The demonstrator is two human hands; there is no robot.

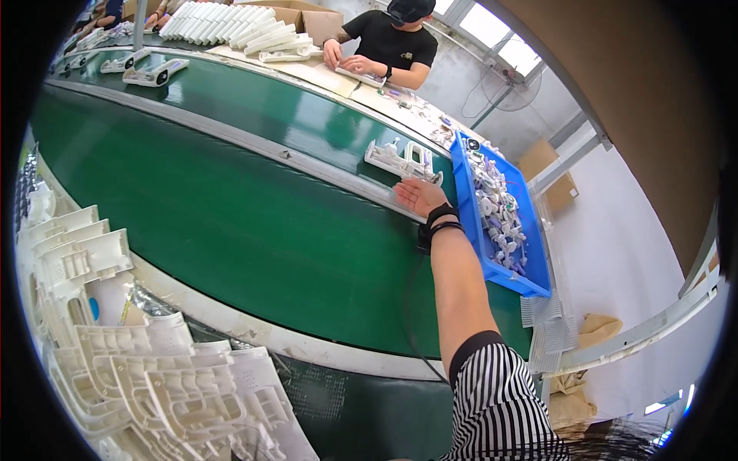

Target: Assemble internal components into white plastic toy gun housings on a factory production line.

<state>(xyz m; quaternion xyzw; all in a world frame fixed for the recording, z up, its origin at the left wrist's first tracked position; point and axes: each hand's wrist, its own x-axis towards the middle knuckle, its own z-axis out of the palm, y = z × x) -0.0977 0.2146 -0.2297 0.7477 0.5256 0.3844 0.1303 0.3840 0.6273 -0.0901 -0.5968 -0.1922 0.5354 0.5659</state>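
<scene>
My right hand (pixel 420 199) reaches out over the green conveyor belt, its palm partly turned up and its fingers apart, with nothing seen in it. Just beyond the fingertips lies a white plastic housing (pixel 403 161) with small parts inside and an oval handle opening. Whether the fingers touch its near edge is hard to tell. Dark bands circle my right wrist, and the sleeve above is striped black and white. Beside the forearm stands a blue bin (pixel 501 211) with many small white and purple parts. My left hand is out of view.
A metal divider rail (pixel 231 137) runs along the green belt (pixel 254 223). White shell halves (pixel 184 392) are stacked at the lower left. Across the belt a person (pixel 392 46) in black works on a white piece. More housings (pixel 156 73) lie at the far left.
</scene>
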